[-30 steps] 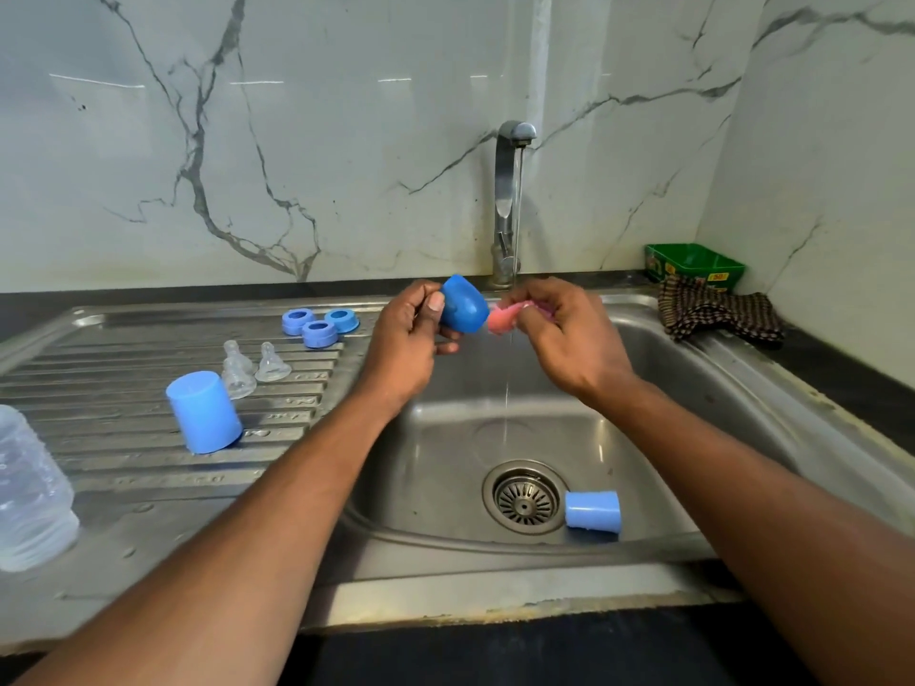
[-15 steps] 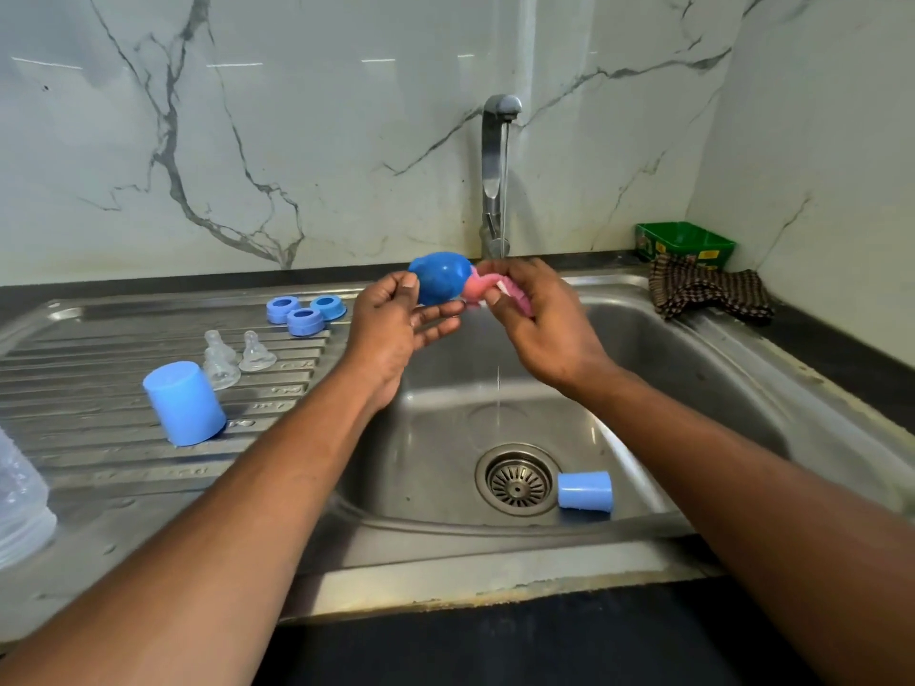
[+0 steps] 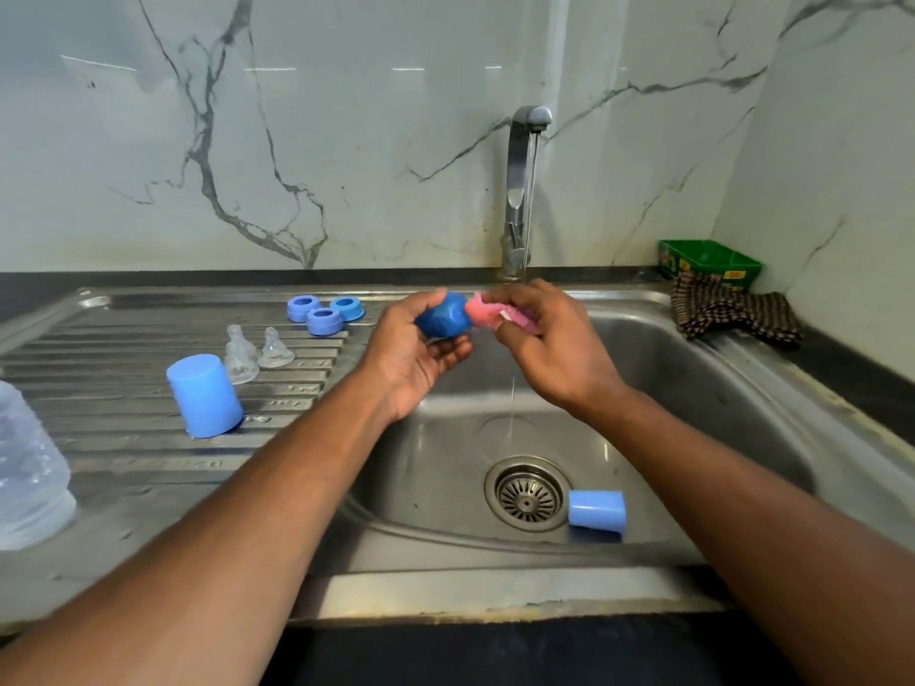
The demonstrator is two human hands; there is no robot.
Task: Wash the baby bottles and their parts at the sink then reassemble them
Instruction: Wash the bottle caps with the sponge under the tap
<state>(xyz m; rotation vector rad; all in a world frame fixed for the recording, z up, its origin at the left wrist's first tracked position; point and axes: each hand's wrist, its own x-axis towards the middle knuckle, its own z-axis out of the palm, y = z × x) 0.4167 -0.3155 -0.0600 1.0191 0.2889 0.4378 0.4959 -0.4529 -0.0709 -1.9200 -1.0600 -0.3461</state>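
Nestling between left hand [image 3: 413,356] and right hand [image 3: 554,349], blue cap [image 3: 443,316], seemingly sponge-scrubbed.

No readable text; green box [image 3: 709,261] label and drainboard [image 3: 148,349] embossing possibly lettering, blurred.

Bright, even light; wall glare; edges bowed.

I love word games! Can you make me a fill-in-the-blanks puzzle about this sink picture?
1. The left hand holds a cap coloured ____.
2. The number of blue rings on the draining board is ____.
3. The blue cap lying in the sink is next to the ____.
4. The right hand holds a sponge coloured ____.

Missing words: blue; three; drain; pink
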